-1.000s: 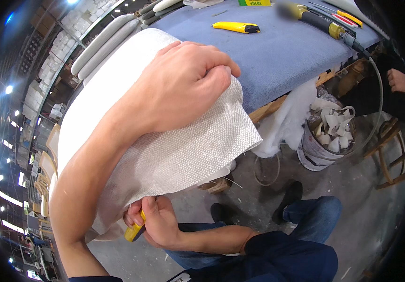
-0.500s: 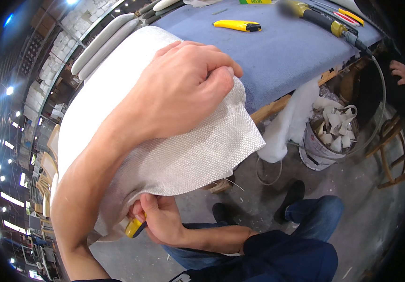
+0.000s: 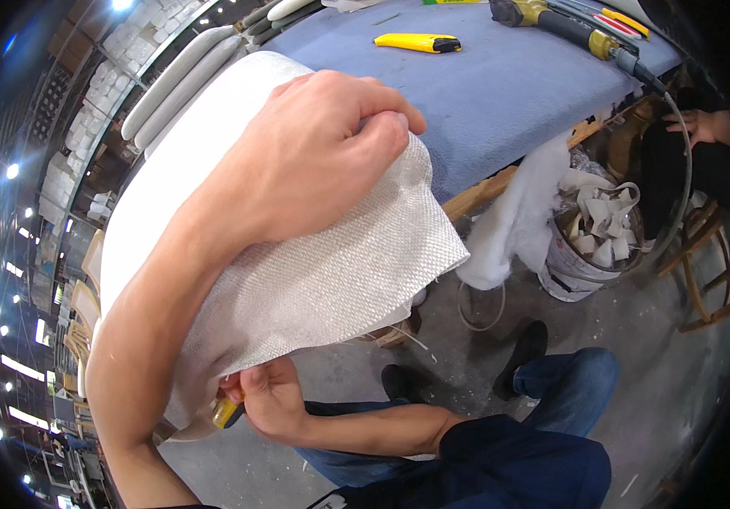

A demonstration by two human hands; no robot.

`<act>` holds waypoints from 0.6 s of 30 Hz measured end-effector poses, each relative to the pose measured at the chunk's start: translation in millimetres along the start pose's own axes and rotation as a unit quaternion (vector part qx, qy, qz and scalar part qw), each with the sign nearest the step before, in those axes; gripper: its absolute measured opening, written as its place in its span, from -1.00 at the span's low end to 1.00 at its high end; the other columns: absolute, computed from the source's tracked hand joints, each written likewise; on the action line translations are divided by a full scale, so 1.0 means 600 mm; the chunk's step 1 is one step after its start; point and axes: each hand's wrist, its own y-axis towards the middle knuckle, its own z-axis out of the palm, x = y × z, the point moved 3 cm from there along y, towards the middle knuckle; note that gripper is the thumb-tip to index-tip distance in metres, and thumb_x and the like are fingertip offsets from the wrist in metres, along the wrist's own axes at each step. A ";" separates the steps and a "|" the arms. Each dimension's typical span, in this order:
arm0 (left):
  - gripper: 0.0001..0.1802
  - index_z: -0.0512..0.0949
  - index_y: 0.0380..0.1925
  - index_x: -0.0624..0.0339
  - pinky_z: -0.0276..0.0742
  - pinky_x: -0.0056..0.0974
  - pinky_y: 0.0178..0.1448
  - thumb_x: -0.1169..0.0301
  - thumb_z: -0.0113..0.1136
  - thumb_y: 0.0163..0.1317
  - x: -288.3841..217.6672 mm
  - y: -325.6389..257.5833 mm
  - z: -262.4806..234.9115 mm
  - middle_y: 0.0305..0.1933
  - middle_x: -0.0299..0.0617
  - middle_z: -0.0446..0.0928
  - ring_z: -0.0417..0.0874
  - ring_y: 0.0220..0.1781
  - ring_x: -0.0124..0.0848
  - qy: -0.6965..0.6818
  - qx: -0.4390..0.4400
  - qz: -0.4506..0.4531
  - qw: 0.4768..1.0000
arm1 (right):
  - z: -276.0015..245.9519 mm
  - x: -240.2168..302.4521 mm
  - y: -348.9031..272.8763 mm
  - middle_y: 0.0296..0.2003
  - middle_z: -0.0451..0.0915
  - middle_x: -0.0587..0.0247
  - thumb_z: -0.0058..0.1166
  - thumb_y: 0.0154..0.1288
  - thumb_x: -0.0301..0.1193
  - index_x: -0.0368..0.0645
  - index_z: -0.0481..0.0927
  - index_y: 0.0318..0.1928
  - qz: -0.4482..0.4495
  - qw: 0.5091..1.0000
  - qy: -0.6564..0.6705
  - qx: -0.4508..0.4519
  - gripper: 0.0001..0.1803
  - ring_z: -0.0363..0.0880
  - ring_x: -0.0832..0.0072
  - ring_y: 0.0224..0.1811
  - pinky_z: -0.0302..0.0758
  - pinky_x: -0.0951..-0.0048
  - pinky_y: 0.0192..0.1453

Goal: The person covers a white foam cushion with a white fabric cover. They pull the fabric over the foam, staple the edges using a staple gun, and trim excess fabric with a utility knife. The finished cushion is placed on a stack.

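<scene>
My left hand presses down over a pale woven fabric draped on a white padded piece. Its fingers are curled and the thumb is closed against them, with the fabric's far right corner under the grip. Below the hanging near edge of the fabric, my right hand is closed around a yellow-and-black tool. Only part of the handle shows; its working end is hidden by fingers and fabric. The right thumb lies close to the fabric's edge.
On the blue padded table lie a yellow utility knife and a black-and-yellow air tool with a hose. A bucket of scraps stands at right, beside white wadding. Another person's hand shows at far right.
My right hand with the tool has moved slightly left and down by the fabric edge. My left hand keeps its hold, and the whole view has shifted a little.
</scene>
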 end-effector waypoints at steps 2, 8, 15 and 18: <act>-0.57 0.74 -0.02 0.32 0.52 -0.18 0.17 0.32 -0.07 0.46 0.001 -0.002 0.002 -0.09 -0.01 0.72 0.66 -0.06 -0.26 0.002 -0.019 0.024 1.000 | 0.012 0.002 0.002 -0.35 0.58 0.31 0.08 0.63 -0.13 -0.22 0.59 -0.16 -0.018 0.998 -0.013 -0.054 -0.63 0.43 0.61 -0.35 0.43 0.46 -0.22; -0.59 0.73 0.00 0.32 0.51 -0.17 0.21 0.35 -0.07 0.45 0.002 -0.005 0.003 -0.05 0.00 0.71 0.66 -0.02 -0.24 0.020 -0.031 0.046 0.998 | 0.010 0.015 0.013 -0.41 0.57 0.37 0.02 0.67 -0.12 -0.25 0.63 -0.22 -0.034 0.996 -0.032 -0.079 -0.57 0.42 0.63 -0.41 0.42 0.48 -0.27; -0.61 0.73 -0.02 0.30 0.50 -0.15 0.19 0.38 -0.08 0.45 -0.004 -0.008 0.000 -0.08 -0.02 0.68 0.65 -0.06 -0.23 0.021 -0.027 0.056 0.998 | -0.018 0.009 0.021 -0.36 0.59 0.30 -0.04 0.70 -0.29 -0.10 0.53 -0.09 -0.023 0.998 -0.042 -0.049 -0.81 0.49 0.56 -0.37 0.42 0.46 -0.26; -0.61 0.72 -0.01 0.30 0.49 -0.16 0.14 0.37 -0.06 0.45 0.000 -0.011 0.003 -0.12 -0.03 0.67 0.63 -0.10 -0.27 0.026 -0.034 0.073 0.996 | -0.024 0.015 0.017 -0.38 0.58 0.30 -0.05 0.71 -0.30 -0.11 0.53 -0.10 -0.028 0.996 -0.077 -0.035 -0.81 0.46 0.56 -0.41 0.41 0.45 -0.29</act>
